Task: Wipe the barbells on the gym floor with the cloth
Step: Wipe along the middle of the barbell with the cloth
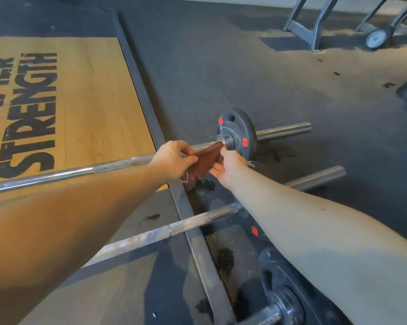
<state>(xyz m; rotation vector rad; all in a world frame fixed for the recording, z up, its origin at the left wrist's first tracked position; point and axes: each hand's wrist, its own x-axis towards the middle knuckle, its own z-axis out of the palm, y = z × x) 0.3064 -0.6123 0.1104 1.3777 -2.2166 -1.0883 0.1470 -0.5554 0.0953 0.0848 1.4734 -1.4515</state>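
A long chrome steel barbell [57, 175] lies across the black rubber gym floor [221, 66], running from 9 o'clock toward 2 o'clock, with a round dark grey weight plate with red labels [238, 130] upright on its sleeve just past centre. A rust-red cloth [206, 160] is draped over this bar, touching the plate's inner collar. The left hand [174, 160] pinches the cloth's near end between thumb and fingers. The right hand [230, 167] grips the other end, its fingers curled round it beside the plate. A second, duller barbell [174, 227] lies nearer, toward 6 o'clock. A light wooden platform with black lettering [92, 102] fills 9 to 10 o'clock. A wheeled grey metal frame [378, 39] stands at 1 o'clock.
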